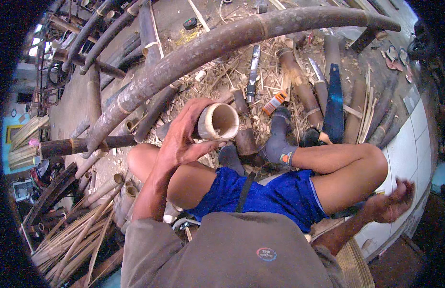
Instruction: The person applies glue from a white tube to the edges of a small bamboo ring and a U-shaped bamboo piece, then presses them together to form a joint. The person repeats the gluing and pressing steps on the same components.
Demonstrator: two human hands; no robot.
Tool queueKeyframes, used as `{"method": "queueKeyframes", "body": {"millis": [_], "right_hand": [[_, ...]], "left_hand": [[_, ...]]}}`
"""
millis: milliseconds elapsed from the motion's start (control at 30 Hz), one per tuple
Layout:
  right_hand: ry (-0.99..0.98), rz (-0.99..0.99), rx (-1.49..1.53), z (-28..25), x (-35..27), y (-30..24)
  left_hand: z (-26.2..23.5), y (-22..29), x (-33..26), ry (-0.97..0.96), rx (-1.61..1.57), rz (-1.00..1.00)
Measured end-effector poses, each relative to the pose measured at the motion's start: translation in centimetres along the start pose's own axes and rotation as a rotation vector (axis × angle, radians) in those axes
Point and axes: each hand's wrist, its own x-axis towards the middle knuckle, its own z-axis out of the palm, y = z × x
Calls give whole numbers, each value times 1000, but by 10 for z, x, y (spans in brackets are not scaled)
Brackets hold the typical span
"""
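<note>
The left hand point(184, 137) holds a short bamboo tube point(217, 122) up over the left knee, its open end turned toward the camera. The fingers point(186, 117) curl over the top of the tube's far side and the thumb presses along its underside, so the hollow mouth sits just past the fingertips, clear of them. The right hand point(392, 199) is well apart, out beyond the right knee near the white tiled floor point(409, 144); its fingers look loosely spread and empty, though that hand is blurred at the rim of the view and I cannot be sure.

Judging from this, the step in hand is checking the cut piece: looking at the rim and wall of the tube while it is gripped one-handed. Any further work on it would call for the free hand to fetch a tool. A hand saw point(335, 105) with a dark blade lies on the shavings beyond the socked feet point(280, 144), far from both sets of fingers, and a knife point(253, 74) lies further out still, below the long bamboo pole point(217, 45). The grip on the tube would need to stay firm and away from the rim.
</note>
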Motion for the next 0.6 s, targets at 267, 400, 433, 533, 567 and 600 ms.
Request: {"method": "queueKeyframes", "body": {"millis": [267,400,433,533,567,600], "right_hand": [[-1219,-114,859,129,-118,-167],[-1382,-159,925,147,-142,-192],[-1402,-149,939,150,-148,-195],[-1391,-156,1028,153,-151,-205],[-1411,-117,1054,153,-152,-208],[-1430,-78,1079,152,-153,-212]], "left_hand": [[-19,12,-14,20,-5,-23],[-17,8,-31,108,-101,-101],[-20,7,-33,106,-96,-92],[-26,6,-39,107,-140,-93],[-27,5,-41,108,-165,-97],[-28,3,-43,114,-158,-73]]}}
